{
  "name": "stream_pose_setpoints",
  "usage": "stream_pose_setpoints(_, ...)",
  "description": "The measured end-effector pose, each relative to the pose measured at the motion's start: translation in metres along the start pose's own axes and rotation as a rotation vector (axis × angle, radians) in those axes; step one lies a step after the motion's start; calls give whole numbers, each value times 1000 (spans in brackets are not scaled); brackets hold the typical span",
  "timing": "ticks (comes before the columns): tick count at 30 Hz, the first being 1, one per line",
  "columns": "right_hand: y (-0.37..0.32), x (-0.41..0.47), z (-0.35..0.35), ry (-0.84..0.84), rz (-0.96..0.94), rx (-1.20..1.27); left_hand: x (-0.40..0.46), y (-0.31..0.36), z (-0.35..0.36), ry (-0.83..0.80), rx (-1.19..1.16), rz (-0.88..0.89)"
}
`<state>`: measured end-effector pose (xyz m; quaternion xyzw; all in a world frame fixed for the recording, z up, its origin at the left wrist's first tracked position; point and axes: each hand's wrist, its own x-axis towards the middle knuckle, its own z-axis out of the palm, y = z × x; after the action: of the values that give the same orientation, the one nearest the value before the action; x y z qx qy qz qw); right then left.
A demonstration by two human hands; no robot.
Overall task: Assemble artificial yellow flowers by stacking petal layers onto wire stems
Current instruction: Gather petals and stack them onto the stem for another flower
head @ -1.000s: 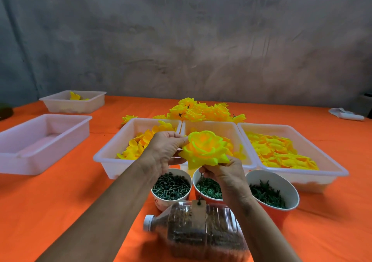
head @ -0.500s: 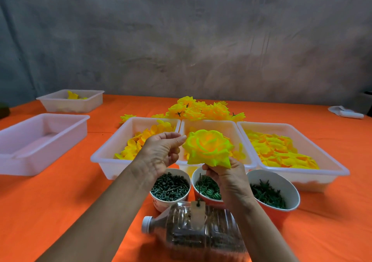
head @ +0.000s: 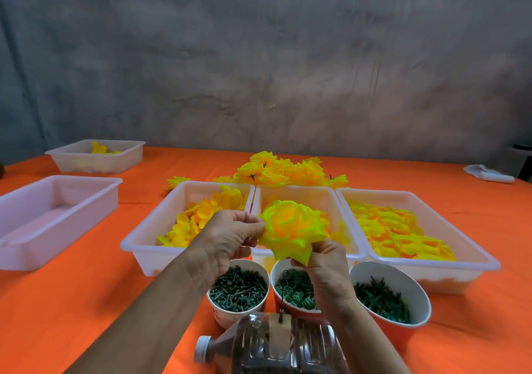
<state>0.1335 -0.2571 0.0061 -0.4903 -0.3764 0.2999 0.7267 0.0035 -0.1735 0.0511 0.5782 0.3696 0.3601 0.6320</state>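
A layered yellow flower (head: 292,228) is held up above the paper cups. My left hand (head: 229,237) pinches its left petal edge with thumb and fingers. My right hand (head: 325,261) grips the flower from underneath; the stem is hidden in its fingers. A thin dark wire (head: 282,301) stands upright below, rising from a plastic bottle (head: 273,347) lying on its side. Three white trays hold yellow petal layers: left tray (head: 149,230), middle tray (head: 331,198), right tray (head: 466,247).
Three paper cups of green plastic parts stand in front: left cup (head: 237,291), middle cup (head: 293,290), right cup (head: 388,299). Finished yellow flowers (head: 282,169) are piled behind the trays. Two more white trays (head: 51,215) (head: 95,158) sit on the left of the orange table.
The flower has tilted and dropped slightly in my hands. My left hand let go of it, then closed back on its left edge.
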Motion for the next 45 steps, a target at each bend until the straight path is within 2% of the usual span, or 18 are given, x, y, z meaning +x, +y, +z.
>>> stream_pose_setpoints(6,1,18,-2,-13,-37,-140,15,3,1,-1,128,118)
stream_pose_setpoints(11,0,32,2,-54,-56,-243,29,0,-2,75,90,180)
stream_pose_setpoints(20,1,72,16,-120,5,-251,76,-1,-9,115,-60,100)
stream_pose_setpoints(28,3,116,13,-100,197,-175,120,1,0,215,-236,81)
stream_pose_setpoints(32,6,145,8,-17,305,-97,135,-4,4,219,-236,89)
stream_pose_setpoints(39,16,210,-25,265,453,150,152,-19,11,199,-146,90)
stream_pose_setpoints(45,22,267,-59,441,474,157,166,-23,18,182,-147,106)
